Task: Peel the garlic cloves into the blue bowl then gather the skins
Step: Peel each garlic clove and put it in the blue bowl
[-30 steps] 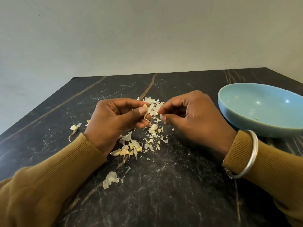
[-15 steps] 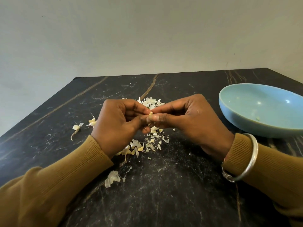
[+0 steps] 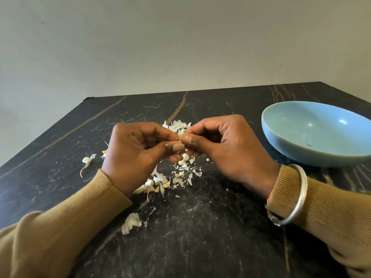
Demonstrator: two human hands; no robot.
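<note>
My left hand [image 3: 136,155] and my right hand [image 3: 222,149] meet above the middle of the black marble table [image 3: 200,237]. Both pinch one small garlic clove [image 3: 180,137] between thumbs and fingertips; only a sliver of it shows. Below and behind the hands lies a scatter of white garlic skins [image 3: 180,171], with more skins [image 3: 177,125] just beyond the fingers. Some unpeeled cloves [image 3: 152,186] lie under my left wrist. The blue bowl [image 3: 313,151] stands at the right, apart from my right hand, with a tiny fleck inside.
A loose piece of skin [image 3: 131,222] lies near the table's front, between my forearms. A clove with a long tail [image 3: 86,162] sits at the left, another bit [image 3: 104,151] beside my left hand. A plain wall [image 3: 180,47] rises behind the table's far edge.
My hands were slightly apart, the left holding the clove; they have closed together and both now pinch it. The hands have risen a little above the skins.
</note>
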